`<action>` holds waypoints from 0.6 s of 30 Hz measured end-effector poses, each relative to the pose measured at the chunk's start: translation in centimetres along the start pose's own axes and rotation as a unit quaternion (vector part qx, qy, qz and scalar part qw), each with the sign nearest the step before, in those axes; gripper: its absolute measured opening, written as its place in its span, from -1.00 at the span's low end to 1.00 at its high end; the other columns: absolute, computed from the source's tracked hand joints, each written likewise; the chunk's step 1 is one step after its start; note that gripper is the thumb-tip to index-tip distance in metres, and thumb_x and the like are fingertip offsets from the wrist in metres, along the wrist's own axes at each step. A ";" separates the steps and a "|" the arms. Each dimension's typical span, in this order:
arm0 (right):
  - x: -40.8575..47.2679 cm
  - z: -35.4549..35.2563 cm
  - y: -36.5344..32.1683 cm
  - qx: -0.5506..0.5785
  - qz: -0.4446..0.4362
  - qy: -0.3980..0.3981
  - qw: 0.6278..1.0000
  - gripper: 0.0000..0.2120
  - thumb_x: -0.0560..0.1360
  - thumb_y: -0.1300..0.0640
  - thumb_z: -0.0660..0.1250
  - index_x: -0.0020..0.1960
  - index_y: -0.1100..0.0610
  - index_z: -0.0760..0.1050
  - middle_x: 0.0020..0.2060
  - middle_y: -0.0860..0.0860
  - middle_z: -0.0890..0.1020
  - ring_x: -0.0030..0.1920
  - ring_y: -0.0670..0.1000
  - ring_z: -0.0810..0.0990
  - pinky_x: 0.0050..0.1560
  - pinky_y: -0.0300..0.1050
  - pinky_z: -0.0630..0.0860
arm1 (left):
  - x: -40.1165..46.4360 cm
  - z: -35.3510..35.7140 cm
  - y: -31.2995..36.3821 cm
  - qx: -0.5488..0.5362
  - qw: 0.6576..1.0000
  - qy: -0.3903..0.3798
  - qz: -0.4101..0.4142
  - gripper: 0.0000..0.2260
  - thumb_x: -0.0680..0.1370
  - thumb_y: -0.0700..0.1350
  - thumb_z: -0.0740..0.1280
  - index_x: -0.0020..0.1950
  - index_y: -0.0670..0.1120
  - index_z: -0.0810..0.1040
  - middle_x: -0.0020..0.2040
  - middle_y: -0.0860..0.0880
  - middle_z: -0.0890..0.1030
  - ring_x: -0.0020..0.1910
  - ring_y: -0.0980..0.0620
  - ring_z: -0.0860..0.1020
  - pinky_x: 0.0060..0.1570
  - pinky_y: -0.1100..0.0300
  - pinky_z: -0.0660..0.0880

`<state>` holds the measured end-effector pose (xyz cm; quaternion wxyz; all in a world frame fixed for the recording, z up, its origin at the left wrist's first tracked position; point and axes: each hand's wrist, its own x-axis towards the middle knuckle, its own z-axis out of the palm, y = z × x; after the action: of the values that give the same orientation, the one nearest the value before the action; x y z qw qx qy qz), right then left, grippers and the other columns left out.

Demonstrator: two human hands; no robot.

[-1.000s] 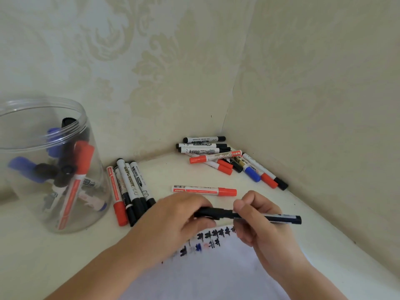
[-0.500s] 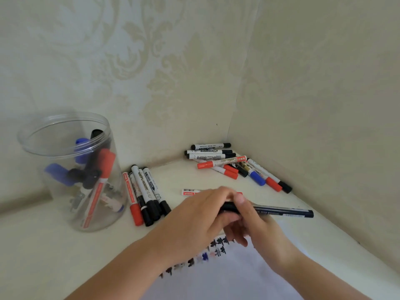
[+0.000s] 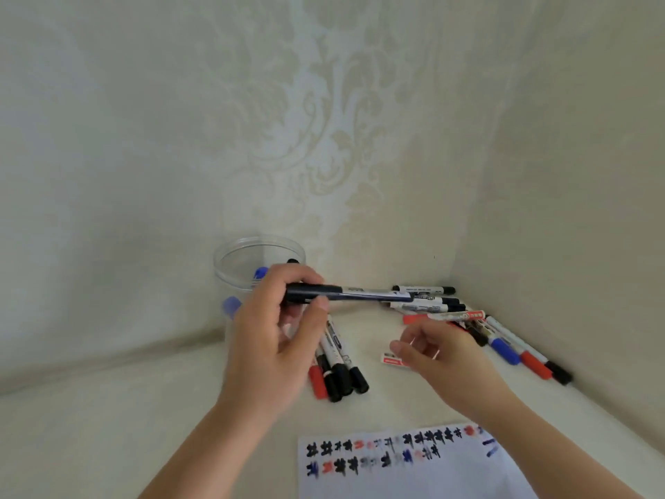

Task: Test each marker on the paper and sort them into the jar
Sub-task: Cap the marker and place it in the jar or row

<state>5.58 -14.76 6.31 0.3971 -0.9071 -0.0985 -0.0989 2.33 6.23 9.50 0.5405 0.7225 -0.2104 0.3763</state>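
My left hand grips a slim dark marker by its capped end, holding it level in the air just in front of the clear plastic jar. The jar holds several markers, blue caps showing through its wall. My right hand hovers to the right, fingers loosely curled and holding nothing. The white paper with rows of black, red and blue test marks lies at the bottom of the view.
Several capped markers lie in a row right of the jar. A pile of markers fills the wall corner. One red-and-white marker lies partly under my right hand. Walls close the back and right.
My right hand let go of the dark marker. My left hand lifted it up and left toward the jar. The view pulled back, showing more paper.
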 end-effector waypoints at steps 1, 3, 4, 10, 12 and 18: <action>0.0 0.3 -0.3 0.016 -0.007 0.008 1.000 -0.84 0.45 0.00 0.38 -0.27 0.01 0.51 -0.45 -0.06 0.55 -0.43 -0.18 0.44 -0.36 -0.33 0.37 | 0.5 -1.2 0.2 0.015 0.999 0.040 0.006 -0.88 0.44 -0.03 0.22 -0.09 0.18 0.45 -0.23 0.10 0.54 -0.36 0.16 0.48 -0.35 0.39 0.39; 0.3 0.9 -1.1 0.072 -0.014 0.023 0.997 -0.85 0.46 0.01 0.36 -0.26 0.01 0.52 -0.42 0.00 0.57 -0.41 -0.14 0.49 -0.35 -0.30 0.41 | 1.7 -3.5 0.4 0.050 0.992 0.110 0.027 -0.87 0.44 -0.08 0.18 -0.14 0.17 0.41 -0.25 0.19 0.53 -0.34 0.20 0.48 -0.33 0.42 0.36; 0.6 1.2 -1.6 0.098 -0.015 0.026 0.995 -0.85 0.47 0.01 0.36 -0.26 0.01 0.52 -0.41 0.01 0.58 -0.41 -0.16 0.50 -0.34 -0.32 0.41 | 2.4 -4.5 0.6 0.075 0.987 0.137 0.040 -0.87 0.44 -0.11 0.16 -0.15 0.14 0.40 -0.24 0.20 0.52 -0.30 0.20 0.47 -0.29 0.42 0.35; 2.4 2.9 -2.9 0.118 0.006 0.018 0.993 -0.84 0.48 0.02 0.34 -0.25 0.02 0.53 -0.43 -0.03 0.59 -0.46 -0.21 0.46 -0.36 -0.29 0.41 | 5.9 -6.8 0.4 0.306 0.939 0.127 0.087 -0.87 0.42 -0.19 0.11 -0.19 -0.17 0.43 -0.27 -0.06 0.46 -0.24 -0.07 0.39 -0.23 0.08 0.31; 2.9 3.3 -2.3 0.118 0.041 0.011 0.992 -0.83 0.48 0.02 0.34 -0.25 0.05 0.53 -0.40 -0.02 0.61 -0.46 -0.20 0.45 -0.31 -0.19 0.41 | 6.7 -6.1 -0.3 0.376 0.922 0.028 0.092 -0.78 0.42 -0.14 0.06 -0.25 -0.19 0.46 -0.34 -0.08 0.42 -0.31 -0.12 0.37 -0.29 0.05 0.28; 3.1 3.4 -0.3 0.091 0.057 0.010 0.994 -0.82 0.48 0.00 0.34 -0.27 0.03 0.53 -0.39 0.00 0.63 -0.46 -0.17 0.48 -0.36 -0.20 0.41 | 5.8 -3.9 -2.6 0.479 0.864 -0.153 0.003 -0.51 0.46 0.03 -0.13 -0.10 -0.03 0.60 -0.08 0.03 0.46 -0.05 -0.01 0.36 -0.03 0.10 0.21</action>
<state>8.78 -11.74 5.09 0.4837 -0.8705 -0.0509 -0.0760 6.54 11.35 12.86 0.0875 0.9406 -0.0861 0.3166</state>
